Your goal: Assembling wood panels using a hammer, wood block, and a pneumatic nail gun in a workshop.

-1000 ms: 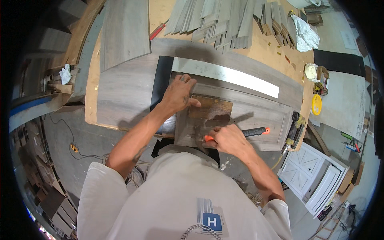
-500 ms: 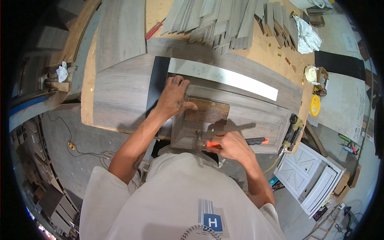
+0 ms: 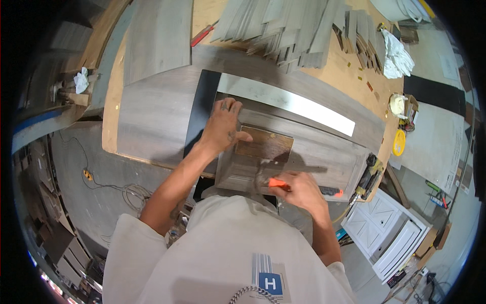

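A grey wood-grain cabinet door panel (image 3: 324,157) with a raised frame lies on the bench in front of me. On it rests a brown wood block (image 3: 271,147). My left hand (image 3: 223,124) presses on the panel's left end, fingers spread toward the far corner and thumb at the block's left edge. Closed round a hammer (image 3: 279,184) with an orange and black handle, my right hand (image 3: 301,192) is over the panel's near edge. The hammer head is blurred, just nearer than the block. Beyond the panel lies a pale metallic strip (image 3: 283,99), with a dark sheet (image 3: 202,99) by its left end.
Thin grey strips (image 3: 283,30) are piled at the far side, beside a red-handled tool (image 3: 202,35). A nail gun (image 3: 369,177) stands at the panel's right end. White cloth (image 3: 397,55) and a yellow lid (image 3: 399,143) are at right. A white cabinet piece (image 3: 387,228) stands below the bench.
The hammer head has moved away from my body, toward the block, and is now smeared by motion. My right hand has shifted slightly right. My left hand stays on the panel.
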Available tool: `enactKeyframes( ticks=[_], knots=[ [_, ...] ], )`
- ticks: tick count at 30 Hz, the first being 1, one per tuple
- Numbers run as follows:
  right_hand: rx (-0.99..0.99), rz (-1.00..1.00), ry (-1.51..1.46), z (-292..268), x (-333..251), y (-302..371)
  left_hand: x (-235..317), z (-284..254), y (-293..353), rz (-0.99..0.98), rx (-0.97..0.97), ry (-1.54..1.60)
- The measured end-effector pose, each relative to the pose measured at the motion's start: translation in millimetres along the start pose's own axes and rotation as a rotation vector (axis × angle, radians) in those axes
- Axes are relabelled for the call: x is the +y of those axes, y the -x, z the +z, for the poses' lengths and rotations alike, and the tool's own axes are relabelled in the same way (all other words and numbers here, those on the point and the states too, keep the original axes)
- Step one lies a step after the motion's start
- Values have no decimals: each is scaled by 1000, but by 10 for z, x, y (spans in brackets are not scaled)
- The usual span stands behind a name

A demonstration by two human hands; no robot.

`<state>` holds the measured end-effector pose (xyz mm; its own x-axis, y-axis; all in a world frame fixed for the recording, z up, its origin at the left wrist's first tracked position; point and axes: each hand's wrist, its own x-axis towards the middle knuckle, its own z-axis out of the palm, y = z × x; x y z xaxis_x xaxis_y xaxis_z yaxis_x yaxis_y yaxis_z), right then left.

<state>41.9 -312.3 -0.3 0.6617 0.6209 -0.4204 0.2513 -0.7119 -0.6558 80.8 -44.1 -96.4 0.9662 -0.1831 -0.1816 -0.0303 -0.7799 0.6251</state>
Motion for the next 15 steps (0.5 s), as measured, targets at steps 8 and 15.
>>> enactKeyframes(
  ticks=[8, 15],
  knots=[
    [665, 486, -314, 541, 636, 73, 480, 312, 413, -393, 276, 310],
    [766, 378, -118, 488, 954, 237, 544, 536, 442, -476, 422, 285]
  ],
)
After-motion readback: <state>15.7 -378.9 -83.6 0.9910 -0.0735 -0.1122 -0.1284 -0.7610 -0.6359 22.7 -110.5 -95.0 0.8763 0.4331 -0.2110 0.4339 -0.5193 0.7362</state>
